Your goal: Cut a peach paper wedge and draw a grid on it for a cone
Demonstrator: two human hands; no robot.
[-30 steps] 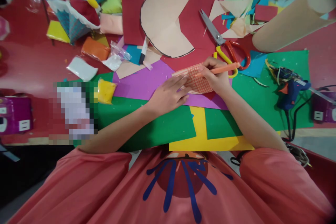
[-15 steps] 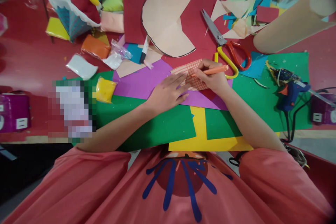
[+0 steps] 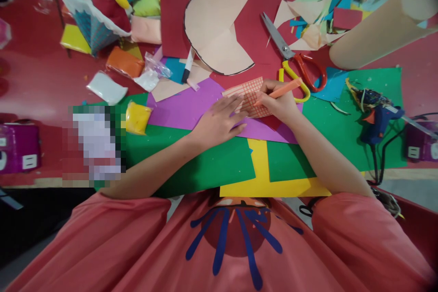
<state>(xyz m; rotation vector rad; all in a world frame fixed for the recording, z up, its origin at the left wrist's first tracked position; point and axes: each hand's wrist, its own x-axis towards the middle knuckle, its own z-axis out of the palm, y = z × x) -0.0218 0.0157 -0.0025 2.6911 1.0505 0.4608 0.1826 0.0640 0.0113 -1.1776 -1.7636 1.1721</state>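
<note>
My right hand is closed around an orange marker, its tip down on a small peach paper piece. Orange lines cross into a grid over the right part of that paper, while its left part carries stripes in one direction. Flat on the paper's lower left lies my left hand, fingers stretched out and slightly spread. Beneath both is a purple sheet. Just beyond my right hand rest scissors with one red and one yellow handle loop, blades pointing away.
A large peach cut-out with a black outline lies on red card. At right are a blue glue gun with its cord and a cardboard tube. Clay packets, blue paper cones and a capped black marker sit at left.
The marker's tip has shifted slightly right and down along the grid, and its back end is raised a little. My left hand stays where it was.
</note>
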